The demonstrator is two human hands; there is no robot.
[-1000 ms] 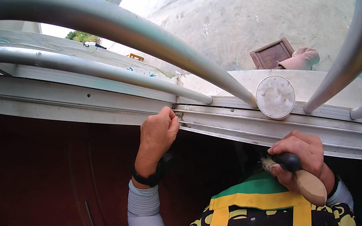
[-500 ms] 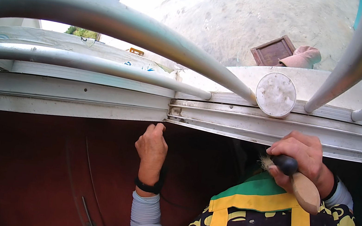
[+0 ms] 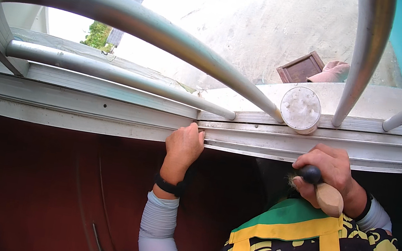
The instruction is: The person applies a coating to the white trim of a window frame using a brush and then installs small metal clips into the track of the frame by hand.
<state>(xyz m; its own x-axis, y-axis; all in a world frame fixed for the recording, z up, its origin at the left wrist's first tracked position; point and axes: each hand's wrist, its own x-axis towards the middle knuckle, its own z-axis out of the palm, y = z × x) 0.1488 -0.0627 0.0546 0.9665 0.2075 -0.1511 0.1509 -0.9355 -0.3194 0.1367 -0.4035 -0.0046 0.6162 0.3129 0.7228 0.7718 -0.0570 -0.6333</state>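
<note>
My left hand [image 3: 184, 145] is closed, its knuckles up against the white window track [image 3: 149, 127] beside the joint of two track sections. Whatever its fingers might hold is hidden. My right hand [image 3: 328, 168] is wrapped around a brush with a pale wooden handle [image 3: 329, 200]. A rounded black handle end [image 3: 310, 174] also pokes out of this grip, and light bristles show beside it; I cannot tell whether it belongs to a second tool. Just beyond the right hand, a round white tub [image 3: 301, 108] with whitish, lumpy contents stands on the track.
Thick metal bars [image 3: 148, 26] cross above the track. Outside, on pale ground, lie a brown framed panel [image 3: 300, 67] and a pinkish cloth-like item [image 3: 332, 72]. A dark red surface [image 3: 47, 180] lies below the window at left. I wear a green and yellow apron [image 3: 285, 221].
My left hand has moved up and slightly right, from below the track onto its edge. The right hand keeps its grip on the brush, and the view has shifted a little.
</note>
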